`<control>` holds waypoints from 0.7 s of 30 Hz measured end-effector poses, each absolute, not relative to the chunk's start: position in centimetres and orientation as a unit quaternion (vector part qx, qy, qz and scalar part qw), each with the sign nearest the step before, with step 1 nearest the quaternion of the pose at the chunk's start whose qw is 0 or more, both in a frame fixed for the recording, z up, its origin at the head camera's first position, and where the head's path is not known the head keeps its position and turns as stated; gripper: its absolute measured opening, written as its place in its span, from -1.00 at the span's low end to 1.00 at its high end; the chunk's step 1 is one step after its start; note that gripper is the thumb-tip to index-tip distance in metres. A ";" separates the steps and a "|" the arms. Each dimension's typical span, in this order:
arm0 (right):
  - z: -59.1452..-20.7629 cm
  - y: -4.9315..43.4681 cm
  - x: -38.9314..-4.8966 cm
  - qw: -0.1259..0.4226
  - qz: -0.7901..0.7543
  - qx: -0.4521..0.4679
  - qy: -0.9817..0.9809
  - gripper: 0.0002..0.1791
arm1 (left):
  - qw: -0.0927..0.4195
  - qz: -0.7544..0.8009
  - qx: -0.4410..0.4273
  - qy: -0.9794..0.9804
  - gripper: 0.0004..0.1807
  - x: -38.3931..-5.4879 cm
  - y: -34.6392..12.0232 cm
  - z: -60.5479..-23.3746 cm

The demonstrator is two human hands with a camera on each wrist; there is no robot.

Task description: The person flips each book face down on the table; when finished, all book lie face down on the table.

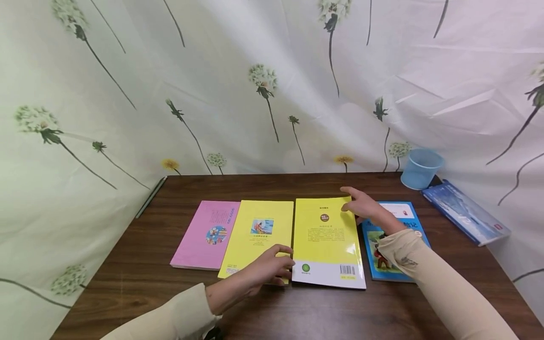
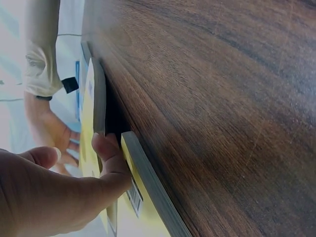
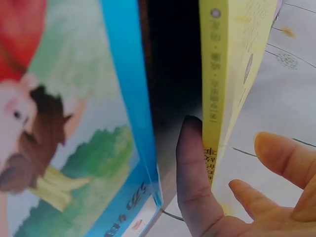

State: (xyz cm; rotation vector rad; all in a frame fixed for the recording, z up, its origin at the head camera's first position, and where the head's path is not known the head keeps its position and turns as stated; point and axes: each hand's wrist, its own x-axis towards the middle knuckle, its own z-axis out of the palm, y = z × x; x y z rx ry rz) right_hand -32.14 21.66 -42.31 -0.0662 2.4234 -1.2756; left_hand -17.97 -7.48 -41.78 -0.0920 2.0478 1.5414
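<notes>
A yellow-and-white book (image 1: 329, 245) is placed between two hands above a dark wood surface (image 1: 331, 311), its long axis running near to far. It lies just right of the left hand (image 1: 267, 267), met at its near left edge, and just left of the right hand (image 1: 365, 208), met at its far right corner; neither hand is clearly nearer. In both grips the digits are held apart, and no pinch is seen. A dark gap is shown beneath the book from the left wrist, so it appears slightly raised. A yellow picture book (image 1: 255, 236), to the left, is partly covered by the left hand; a blue book (image 1: 380, 257), to the right, by the right sleeve (image 1: 446, 283). Some fingertips are hidden, and the small print cannot be read.
</notes>
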 end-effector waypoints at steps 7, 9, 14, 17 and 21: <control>-42.4 21.7 -32.2 0.200 -0.440 -0.015 0.875 -0.19 | 0.289 0.575 -0.031 0.765 -0.51 -18.0 -7.7 -41.7; -42.3 21.8 -32.2 0.199 -0.437 -0.016 0.877 -0.19 | 0.290 0.574 -0.030 0.765 -0.52 -18.0 -7.7 -41.7; -42.1 21.8 -32.4 0.201 -0.424 -0.010 0.883 -0.18 | 0.294 0.579 -0.025 0.760 -0.51 -17.9 -7.8 -41.4; -42.0 21.9 -32.4 0.204 -0.417 -0.008 0.885 -0.19 | 0.299 0.586 -0.025 0.753 -0.50 -17.8 -7.8 -41.1; -41.5 22.2 -32.3 0.201 -0.417 -0.014 0.887 -0.21 | 0.306 0.592 -0.022 0.745 -0.47 -17.5 -8.2 -40.4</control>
